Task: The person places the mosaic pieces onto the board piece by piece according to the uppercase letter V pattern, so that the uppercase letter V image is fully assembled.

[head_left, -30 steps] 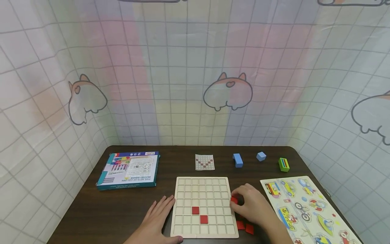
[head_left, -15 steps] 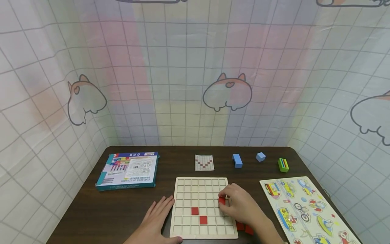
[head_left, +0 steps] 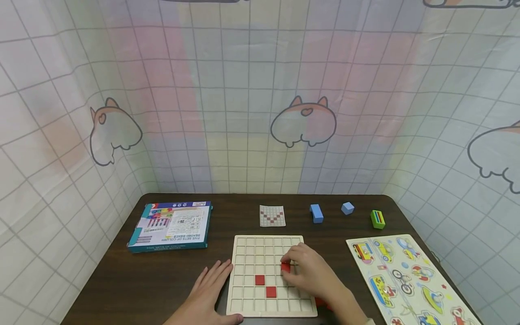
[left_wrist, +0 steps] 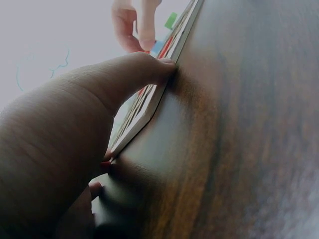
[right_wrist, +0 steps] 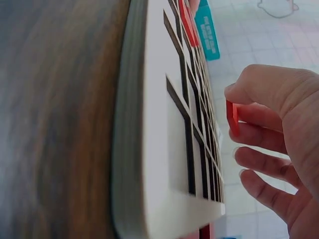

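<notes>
A pale grid board (head_left: 243, 303) lies at the near middle of the table, with two red square tiles (head_left: 260, 280) set diagonally in its cells. My right hand (head_left: 310, 270) is over the board's right half and pinches another red tile (right_wrist: 232, 117) between thumb and fingers; the right wrist view shows that tile apart from the board surface. My left hand (head_left: 207, 291) lies with fingers spread along the board's left edge, its thumb (left_wrist: 144, 67) touching the near edge. More red tiles (head_left: 319, 301) lie to the board's right, partly hidden by my right arm.
Behind the board is a small pattern card (head_left: 272, 216). A flat teal box (head_left: 170, 227) lies at left. Blue blocks (head_left: 316, 214) and a green striped block (head_left: 378, 219) stand at back right. A picture puzzle board (head_left: 410, 280) covers the right side.
My right hand has moved left with its red tile, from the board's right edge to over the cells. My left hand has stayed in place.
</notes>
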Tool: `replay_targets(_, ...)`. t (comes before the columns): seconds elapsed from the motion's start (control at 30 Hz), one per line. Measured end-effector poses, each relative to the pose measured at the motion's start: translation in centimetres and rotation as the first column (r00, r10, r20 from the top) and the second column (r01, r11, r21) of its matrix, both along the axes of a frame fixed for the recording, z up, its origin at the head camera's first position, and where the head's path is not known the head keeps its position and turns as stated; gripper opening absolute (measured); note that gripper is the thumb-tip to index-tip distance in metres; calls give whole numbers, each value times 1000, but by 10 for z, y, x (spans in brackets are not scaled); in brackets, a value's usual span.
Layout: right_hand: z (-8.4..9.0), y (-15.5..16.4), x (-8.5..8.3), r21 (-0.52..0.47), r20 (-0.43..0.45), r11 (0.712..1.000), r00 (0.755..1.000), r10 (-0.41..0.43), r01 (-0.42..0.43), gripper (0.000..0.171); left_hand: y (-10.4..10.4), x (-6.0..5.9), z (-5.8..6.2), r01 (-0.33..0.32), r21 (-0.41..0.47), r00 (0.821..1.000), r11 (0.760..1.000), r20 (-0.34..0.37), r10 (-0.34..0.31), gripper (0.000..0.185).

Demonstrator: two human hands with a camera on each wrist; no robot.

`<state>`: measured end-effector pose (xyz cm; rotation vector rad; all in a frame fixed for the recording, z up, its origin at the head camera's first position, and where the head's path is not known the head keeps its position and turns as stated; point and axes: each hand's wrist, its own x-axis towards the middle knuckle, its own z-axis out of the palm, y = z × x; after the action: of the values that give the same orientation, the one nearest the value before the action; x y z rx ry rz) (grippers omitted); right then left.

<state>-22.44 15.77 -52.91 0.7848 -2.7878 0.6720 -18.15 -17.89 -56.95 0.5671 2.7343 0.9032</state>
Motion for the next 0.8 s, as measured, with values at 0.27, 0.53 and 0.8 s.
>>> replay_targets(0.27,-3,-14,-3,-25,-35,998,998,58,-59,15,-1,0,1,-1,16,1000,1000,17,1,127)
replay_targets(0.53,-4,-27,-5,-47,-10,995,997,82,-83,13,-1,0,1,-6,21,1000,1000,20,5,127)
replay_targets(0.8,-2,-41,-6,-96,31,988,992,123,-120,15,-1,1,1,-5,16,1000,1000,-1,5,127)
